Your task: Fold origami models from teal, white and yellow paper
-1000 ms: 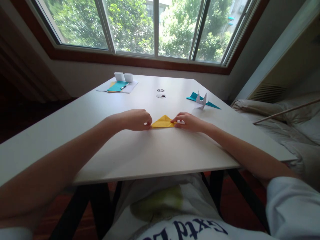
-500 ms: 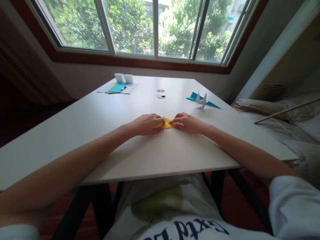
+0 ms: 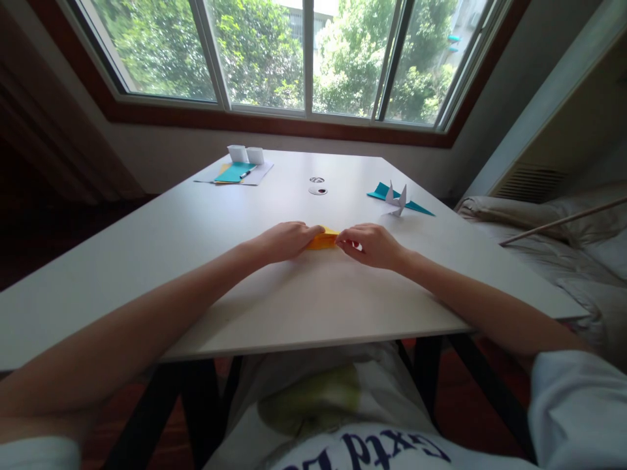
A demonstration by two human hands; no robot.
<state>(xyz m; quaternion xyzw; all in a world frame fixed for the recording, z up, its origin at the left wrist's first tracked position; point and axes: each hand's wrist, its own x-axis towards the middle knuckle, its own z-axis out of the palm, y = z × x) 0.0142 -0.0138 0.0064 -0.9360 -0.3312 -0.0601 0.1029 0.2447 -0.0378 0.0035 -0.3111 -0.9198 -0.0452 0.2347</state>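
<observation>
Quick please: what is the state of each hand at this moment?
Left hand: fingers closed, pressing on the yellow paper.
Right hand: pinching the same paper's other end.

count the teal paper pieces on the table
2: one teal sheet far left on a white sheet, one teal piece far right under the white folded figure.

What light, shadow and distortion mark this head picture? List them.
Head view: daylight from the window washes the trees pale; soft sheen on the white table; hands on the yellow paper stay sharp; wide-angle lens bends table edges and stretches forearms.
</observation>
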